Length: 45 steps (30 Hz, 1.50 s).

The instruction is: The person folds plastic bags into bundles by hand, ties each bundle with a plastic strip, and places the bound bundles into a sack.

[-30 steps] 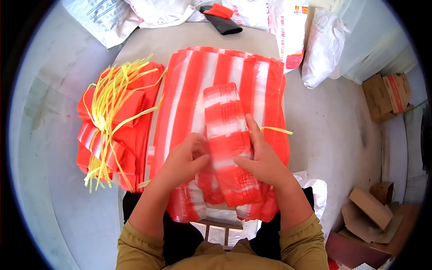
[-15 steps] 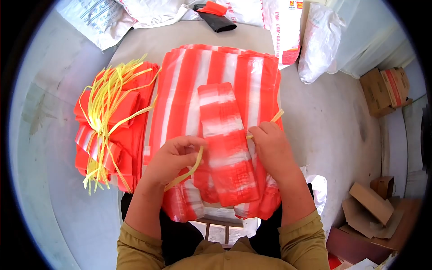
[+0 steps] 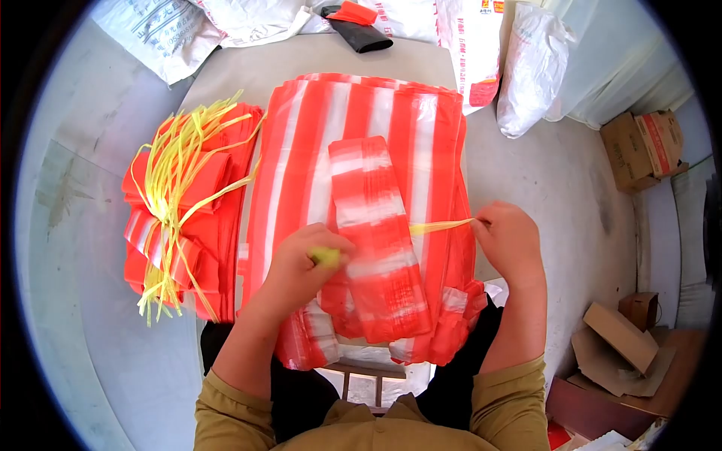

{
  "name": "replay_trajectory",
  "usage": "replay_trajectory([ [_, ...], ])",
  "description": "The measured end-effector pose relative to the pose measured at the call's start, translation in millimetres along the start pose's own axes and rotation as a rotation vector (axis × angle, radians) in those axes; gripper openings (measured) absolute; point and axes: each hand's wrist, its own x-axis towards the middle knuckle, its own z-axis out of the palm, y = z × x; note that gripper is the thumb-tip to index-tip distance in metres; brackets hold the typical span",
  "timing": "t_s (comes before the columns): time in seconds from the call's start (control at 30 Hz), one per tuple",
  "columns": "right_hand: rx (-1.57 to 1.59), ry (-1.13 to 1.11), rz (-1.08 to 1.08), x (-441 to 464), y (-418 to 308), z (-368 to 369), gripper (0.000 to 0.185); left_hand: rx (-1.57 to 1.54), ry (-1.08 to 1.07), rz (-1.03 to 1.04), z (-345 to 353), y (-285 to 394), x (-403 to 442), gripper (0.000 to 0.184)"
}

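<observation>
A folded bundle of red-and-white striped plastic bags (image 3: 380,255) lies on a larger stack of striped bags (image 3: 301,150). My right hand (image 3: 509,237), right of the stack, pinches the end of a yellow plastic tie strip (image 3: 442,225). The strip runs taut to the bundle's right edge and passes out of sight under it. On the left edge of the bundle, my left hand (image 3: 310,261) is closed on a yellow piece of strip, partly blurred. The stretch between the two hands is hidden by the bundle.
Left of the stack lies a pile of red bags (image 3: 241,158), topped by a bunch of yellow strips (image 3: 169,195). White printed sacks (image 3: 470,45) and a black roll (image 3: 362,36) stand along the back. Cardboard boxes (image 3: 639,150) sit on the floor to the right.
My right hand has moved right and down, pulling the strip out straight from the bundle. My left hand has closed round its part of the strip, which hung in a loose curve before.
</observation>
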Motion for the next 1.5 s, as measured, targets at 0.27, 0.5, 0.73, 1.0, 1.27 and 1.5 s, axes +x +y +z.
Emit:
replay_trajectory([
  [0.27, 0.554, -0.237, 0.106, -3, 15, -30, 0.02, -0.346, 0.183, -0.12, 10, -7, 1, 0.008],
  [0.5, 1.465, -0.339, 0.019, -2, -23, -3, 0.024, -0.374, 0.193, -0.11, 13, -6, 11, 0.01],
  [0.73, 1.276, -0.265, -0.317, 0, -84, 16, 0.043, -0.282, 0.15, 0.104, 29, 1, 16, 0.019],
  [1.0, 0.817, -0.069, -0.606, -4, -106, 31, 0.048, -0.42, 0.035, -0.016, 24, 7, 13, 0.02],
  [1.27, 0.924, 0.024, -0.513, -7, -108, 37, 0.04, -0.639, 0.169, -0.042, 35, 5, 13, 0.019],
  [1.5, 0.471, 0.237, -0.669, -4, -105, 41, 0.032, -0.243, 0.317, -0.002, 34, 7, 11, 0.016],
])
